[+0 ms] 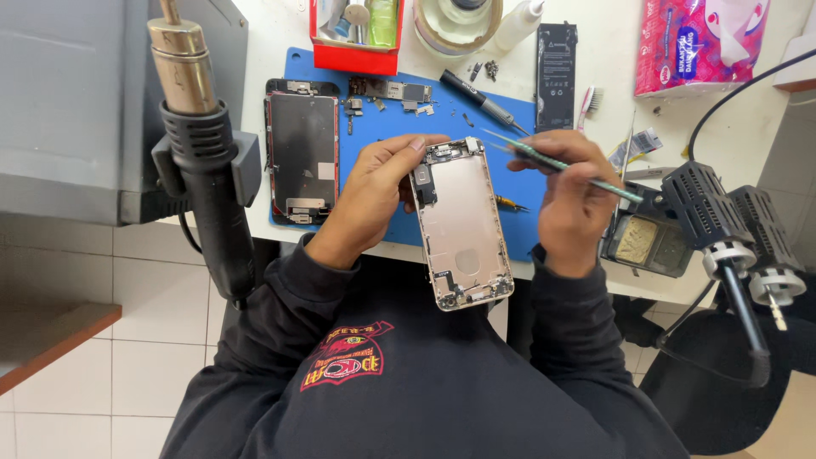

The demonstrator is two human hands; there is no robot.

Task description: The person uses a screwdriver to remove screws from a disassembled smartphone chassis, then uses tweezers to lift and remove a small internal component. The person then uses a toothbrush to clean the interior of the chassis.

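Fingers (399, 153) of our left hand (370, 200) curl around the gutted phone housing (463, 225), tilting its open side toward us over the blue mat (442, 110), while our right hand (569, 200) pinches tweezers (552, 161) whose tips hover just beside its top edge, presumably to reach parts.

Your left hand (374, 191) curls inward, fingers bent; your right hand (571, 200) is closed in a pinching grip, both forearms angled inward.

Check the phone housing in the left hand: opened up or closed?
Opened up. The phone housing lies with its bare metal inside facing the camera; the screen panel lies apart on the blue mat, the battery off on the table.
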